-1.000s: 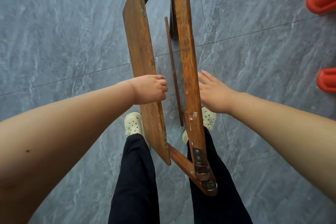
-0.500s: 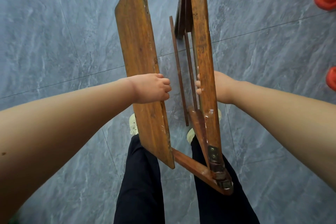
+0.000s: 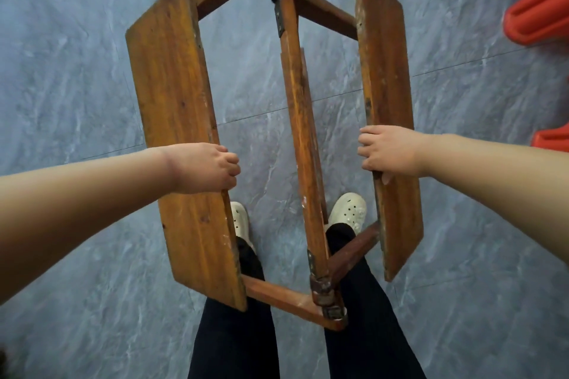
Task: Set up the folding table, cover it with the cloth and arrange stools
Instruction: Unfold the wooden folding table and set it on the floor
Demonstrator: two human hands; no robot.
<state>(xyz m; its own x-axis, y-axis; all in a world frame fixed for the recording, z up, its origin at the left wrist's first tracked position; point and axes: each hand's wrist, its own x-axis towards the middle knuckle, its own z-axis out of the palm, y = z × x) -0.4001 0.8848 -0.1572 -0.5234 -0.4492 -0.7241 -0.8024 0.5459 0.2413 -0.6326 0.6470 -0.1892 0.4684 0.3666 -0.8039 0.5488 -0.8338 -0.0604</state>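
You've got the folding table hanging over your feet. Left hand is curled tight round the left board, right hand round the right board. Red stools far right.

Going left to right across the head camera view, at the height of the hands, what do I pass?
Left board, gripped by the left hand → middle bar → right board, gripped by the right hand → red plastic stools at the right edge.
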